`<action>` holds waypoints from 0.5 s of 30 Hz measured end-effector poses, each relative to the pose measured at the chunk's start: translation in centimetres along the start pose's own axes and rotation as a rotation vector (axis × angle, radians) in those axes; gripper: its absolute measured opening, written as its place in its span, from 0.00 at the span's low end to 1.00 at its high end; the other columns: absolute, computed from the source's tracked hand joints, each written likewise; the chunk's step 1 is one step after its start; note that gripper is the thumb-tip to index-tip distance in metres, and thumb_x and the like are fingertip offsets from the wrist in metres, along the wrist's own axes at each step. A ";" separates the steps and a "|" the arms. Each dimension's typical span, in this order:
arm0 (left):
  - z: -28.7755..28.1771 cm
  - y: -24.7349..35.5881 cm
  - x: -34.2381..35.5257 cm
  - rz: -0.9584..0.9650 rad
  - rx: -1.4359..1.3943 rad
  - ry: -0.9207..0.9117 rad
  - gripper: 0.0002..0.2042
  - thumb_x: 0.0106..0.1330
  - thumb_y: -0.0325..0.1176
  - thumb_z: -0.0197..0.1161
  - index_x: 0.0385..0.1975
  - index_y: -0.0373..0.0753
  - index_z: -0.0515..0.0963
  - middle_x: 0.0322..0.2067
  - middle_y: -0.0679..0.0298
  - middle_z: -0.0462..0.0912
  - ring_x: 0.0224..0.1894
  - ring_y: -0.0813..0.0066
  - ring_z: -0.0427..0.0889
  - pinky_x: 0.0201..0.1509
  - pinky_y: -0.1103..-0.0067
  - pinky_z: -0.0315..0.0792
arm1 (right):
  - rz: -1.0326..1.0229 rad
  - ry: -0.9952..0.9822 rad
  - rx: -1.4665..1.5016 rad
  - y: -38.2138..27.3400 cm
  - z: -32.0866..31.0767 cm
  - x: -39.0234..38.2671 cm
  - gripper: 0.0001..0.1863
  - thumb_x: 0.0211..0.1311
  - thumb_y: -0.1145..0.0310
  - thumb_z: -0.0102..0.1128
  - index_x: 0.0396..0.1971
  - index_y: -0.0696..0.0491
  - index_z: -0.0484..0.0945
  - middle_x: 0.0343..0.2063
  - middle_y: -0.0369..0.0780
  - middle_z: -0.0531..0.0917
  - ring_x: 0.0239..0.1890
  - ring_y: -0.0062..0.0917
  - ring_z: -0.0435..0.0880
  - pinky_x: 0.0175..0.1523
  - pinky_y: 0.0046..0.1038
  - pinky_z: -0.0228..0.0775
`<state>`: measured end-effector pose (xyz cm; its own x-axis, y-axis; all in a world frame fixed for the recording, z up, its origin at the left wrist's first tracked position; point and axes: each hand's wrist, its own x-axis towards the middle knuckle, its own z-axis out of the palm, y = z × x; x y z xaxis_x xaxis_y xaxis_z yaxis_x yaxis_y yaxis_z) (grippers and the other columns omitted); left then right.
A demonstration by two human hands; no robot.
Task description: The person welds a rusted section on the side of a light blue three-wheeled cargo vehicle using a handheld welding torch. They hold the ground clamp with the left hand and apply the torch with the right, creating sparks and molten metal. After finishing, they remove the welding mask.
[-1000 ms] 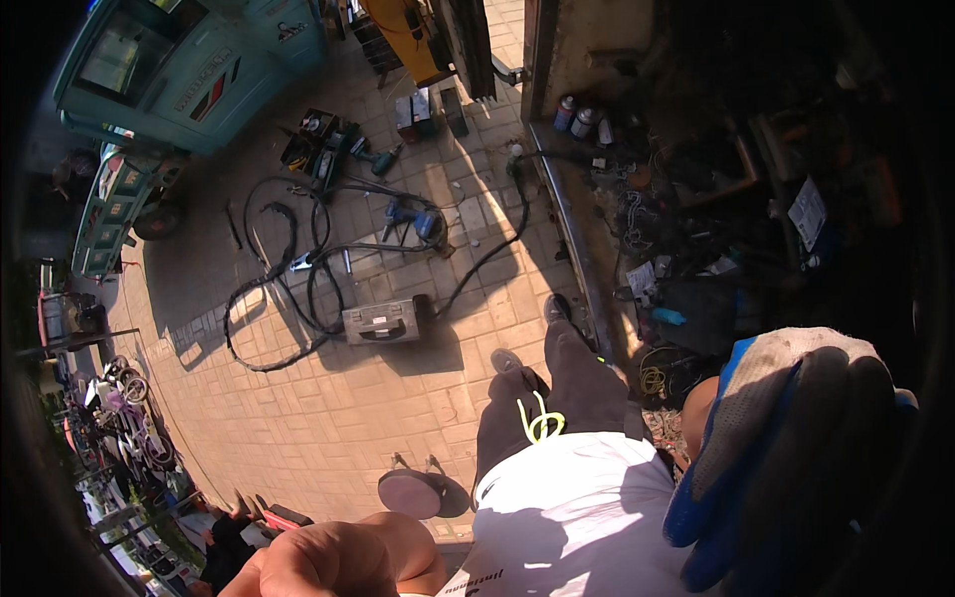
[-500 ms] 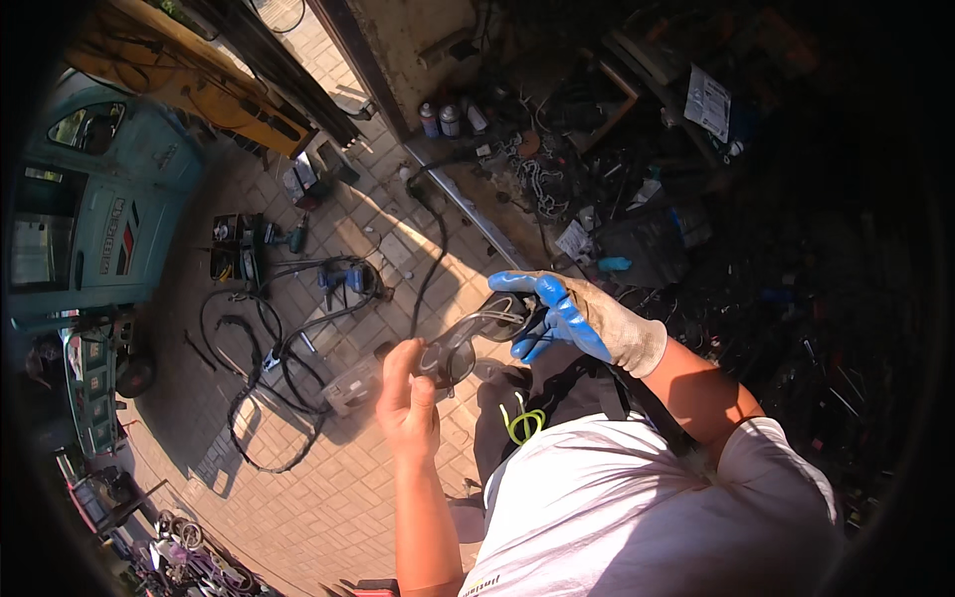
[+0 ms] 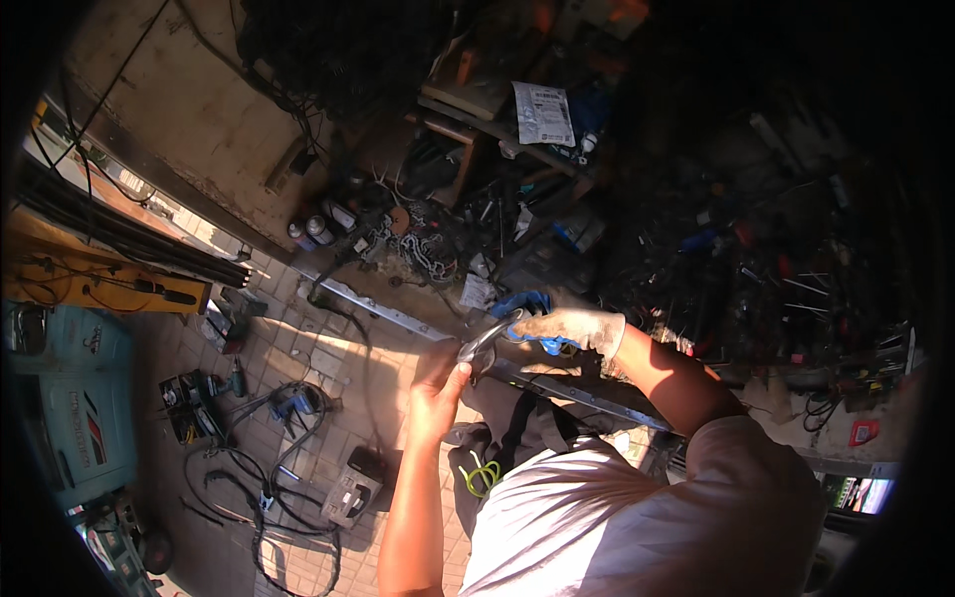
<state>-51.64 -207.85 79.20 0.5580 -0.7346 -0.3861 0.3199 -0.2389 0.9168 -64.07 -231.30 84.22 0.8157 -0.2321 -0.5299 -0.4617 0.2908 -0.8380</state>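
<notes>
A pair of dark-lensed glasses [image 3: 481,350] is held up between my two hands, in front of my waist. My bare left hand [image 3: 438,390] grips one side, its thumb pressed against the frame. On the other side my right hand [image 3: 565,328], in a pale work glove with blue-coated fingers, closes on the glasses' far end. The glove hides part of that end, and blur makes the frame's finer shape unclear.
A grey box-shaped machine [image 3: 350,490] stands on the paving near looped black cables [image 3: 264,478]. A drill [image 3: 237,378] lies farther left, by a teal vehicle [image 3: 75,398]. Beyond a metal sill [image 3: 383,306] are a chain [image 3: 423,249], spray cans [image 3: 316,229] and dark clutter.
My view has swung right, toward the dark cluttered area. My hands have come closer together, and the glasses have turned to a steeper slant between them.
</notes>
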 end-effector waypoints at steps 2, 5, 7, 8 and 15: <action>0.2 -3.6 2.4 0.120 0.114 0.058 0.27 0.71 0.34 0.66 0.67 0.32 0.68 0.65 0.55 0.70 0.59 0.69 0.77 0.61 0.76 0.72 | -0.228 0.355 -0.492 -1.5 -3.3 2.2 0.21 0.60 0.65 0.72 0.53 0.52 0.82 0.37 0.39 0.87 0.37 0.20 0.85 0.43 0.26 0.78; 0.2 -4.7 1.9 -0.019 -0.061 0.155 0.28 0.71 0.35 0.65 0.68 0.35 0.67 0.67 0.54 0.69 0.59 0.63 0.77 0.63 0.71 0.71 | -0.169 0.815 -1.054 -3.1 -9.9 6.2 0.25 0.59 0.55 0.66 0.54 0.52 0.81 0.44 0.48 0.87 0.47 0.40 0.86 0.52 0.39 0.79; -2.2 -9.6 0.7 -0.132 -0.017 0.218 0.26 0.71 0.33 0.64 0.67 0.33 0.68 0.67 0.53 0.69 0.58 0.63 0.78 0.62 0.71 0.73 | 0.060 0.839 -1.191 -5.6 -11.3 8.5 0.26 0.60 0.52 0.62 0.54 0.52 0.80 0.47 0.49 0.86 0.49 0.46 0.85 0.54 0.42 0.78; -3.7 -12.1 -0.5 -0.186 0.046 0.241 0.25 0.71 0.32 0.64 0.66 0.32 0.69 0.66 0.53 0.70 0.57 0.64 0.78 0.61 0.71 0.73 | 0.197 0.820 -1.210 -6.8 -11.6 9.4 0.26 0.61 0.52 0.61 0.55 0.52 0.80 0.47 0.49 0.86 0.49 0.46 0.85 0.54 0.42 0.78; -12.1 -25.5 -15.6 -0.514 0.018 0.717 0.23 0.71 0.32 0.64 0.62 0.28 0.72 0.62 0.50 0.74 0.60 0.62 0.77 0.64 0.71 0.71 | 0.372 0.940 -1.358 -4.5 -15.5 13.9 0.23 0.61 0.52 0.62 0.51 0.50 0.81 0.50 0.48 0.86 0.53 0.44 0.85 0.55 0.43 0.79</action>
<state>-59.24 -182.57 60.60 0.6967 0.0406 -0.7162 0.6544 -0.4448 0.6114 -56.03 -250.19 78.57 0.3582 -0.9163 -0.1792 -0.9188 -0.3800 0.1067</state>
